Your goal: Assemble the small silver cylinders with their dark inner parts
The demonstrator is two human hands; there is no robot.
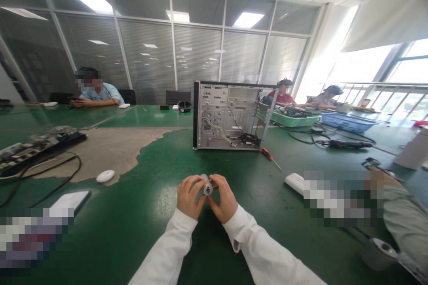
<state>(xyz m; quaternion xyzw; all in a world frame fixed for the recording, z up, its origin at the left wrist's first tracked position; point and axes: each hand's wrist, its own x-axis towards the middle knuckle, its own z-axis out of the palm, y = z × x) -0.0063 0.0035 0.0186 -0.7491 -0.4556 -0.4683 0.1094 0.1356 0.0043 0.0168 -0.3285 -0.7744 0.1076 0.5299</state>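
Observation:
A small pale grey cylinder (207,187) with a dark, detailed end face is held just above the green table (160,240), its end turned toward me. The fingers of my left hand (190,196) are closed on its left side. On the opposite side, my right hand (223,198) grips it with thumb and fingers. What kind of part it is, I cannot make out. Beyond my hands an opened computer case (230,116) stands upright, its metal inside and some cables showing. By its lower right corner lies an orange-handled screwdriver (267,154).
A white round puck (105,176) lies to the left, near a power strip (56,149) and cables. A green basket (294,120) and a blue basket (349,123) stand at the back right. A co-worker's arm (404,213) reaches in at right; other people sit across the table.

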